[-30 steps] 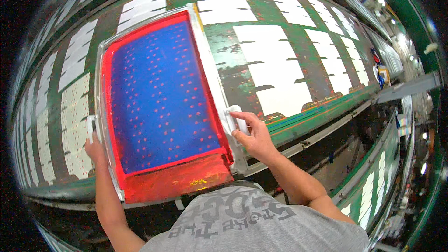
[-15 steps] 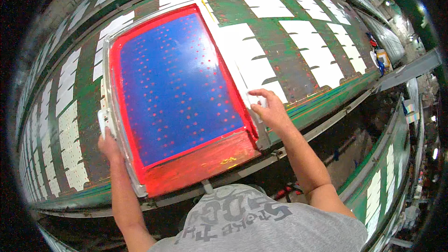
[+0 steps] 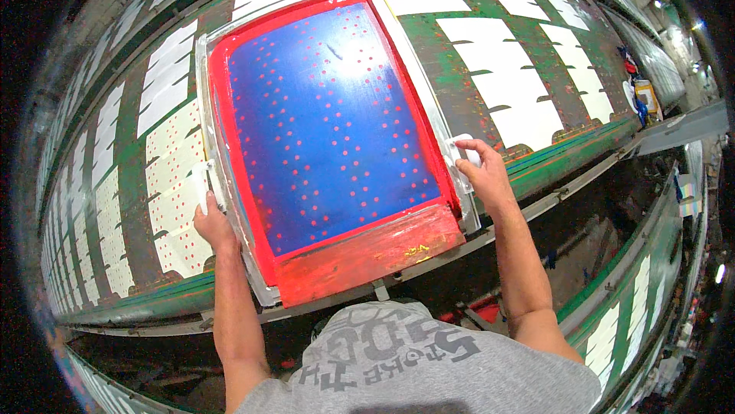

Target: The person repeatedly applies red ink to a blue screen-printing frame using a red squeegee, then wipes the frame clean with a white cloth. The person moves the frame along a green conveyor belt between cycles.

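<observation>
A screen-printing frame (image 3: 325,134) lies in front of me, tilted a little, its blue mesh covered with rows of red dots. Wet-looking red ink borders the mesh, and a red-smeared board (image 3: 367,255) forms the end nearest me. My left hand (image 3: 217,226) is closed around the white handle (image 3: 200,183) on the frame's left side. On the right side, my right hand (image 3: 488,178) has its fingers curled about the other white handle (image 3: 468,155). Just left of the frame lies a white cut piece (image 3: 178,196) printed with red dots. Whatever lies under the frame is hidden.
The long green and dark table (image 3: 429,50) carries rows of white cut pieces, plain ones such as the white piece (image 3: 501,81) to the right. A metal rail (image 3: 566,190) runs along its near edge. Small bottles and cloths (image 3: 639,92) sit at the far right end.
The frame has shifted right in view with both hands on it, uncovering a red-dotted piece on its left and covering a plain one on its right. My right fingers have closed more around the handle.
</observation>
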Available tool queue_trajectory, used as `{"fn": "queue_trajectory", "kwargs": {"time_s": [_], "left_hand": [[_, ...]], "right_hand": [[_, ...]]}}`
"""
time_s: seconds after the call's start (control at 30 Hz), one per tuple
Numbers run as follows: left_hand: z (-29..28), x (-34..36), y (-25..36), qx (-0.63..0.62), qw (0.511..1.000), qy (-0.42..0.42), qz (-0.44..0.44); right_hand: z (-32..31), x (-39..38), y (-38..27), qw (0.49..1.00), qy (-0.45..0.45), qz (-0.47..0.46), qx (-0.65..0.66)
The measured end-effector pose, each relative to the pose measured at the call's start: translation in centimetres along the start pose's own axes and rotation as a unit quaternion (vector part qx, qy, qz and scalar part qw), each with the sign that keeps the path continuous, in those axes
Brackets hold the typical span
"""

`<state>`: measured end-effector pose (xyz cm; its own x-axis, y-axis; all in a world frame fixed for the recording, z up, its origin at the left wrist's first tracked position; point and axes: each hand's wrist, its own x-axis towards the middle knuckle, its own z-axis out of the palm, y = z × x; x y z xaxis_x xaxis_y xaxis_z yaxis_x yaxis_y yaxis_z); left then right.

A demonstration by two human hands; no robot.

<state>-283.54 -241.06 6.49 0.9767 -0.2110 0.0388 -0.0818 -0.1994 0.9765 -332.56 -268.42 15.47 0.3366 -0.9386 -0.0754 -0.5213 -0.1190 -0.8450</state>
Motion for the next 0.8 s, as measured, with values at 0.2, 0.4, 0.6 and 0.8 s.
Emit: {"fn": "queue_trajectory", "kwargs": {"time_s": [0.2, 0.4, 0.6, 0.8], "left_hand": [[1.5, -1.4, 0.6, 0.062, 0.998, -0.005, 0.005], [2.3, -1.6, -0.2, 0.049, 0.999, -0.001, 0.006], [2.5, -1.8, -0.8, 0.137, 0.990, 0.009, 0.020], [2.7, -1.5, -1.8, 0.228, 0.971, 0.030, 0.056]], "right_hand": [[-2.1, 0.0, 1.5, 0.999, -0.020, -0.009, 0.025], [-2.2, -0.8, 1.7, 0.988, 0.021, -0.092, -0.122], [2.4, -9.4, -0.8, 0.913, -0.137, -0.348, -0.163], [5.6, -13.4, -0.7, 0.844, -0.198, -0.438, -0.239]]}}
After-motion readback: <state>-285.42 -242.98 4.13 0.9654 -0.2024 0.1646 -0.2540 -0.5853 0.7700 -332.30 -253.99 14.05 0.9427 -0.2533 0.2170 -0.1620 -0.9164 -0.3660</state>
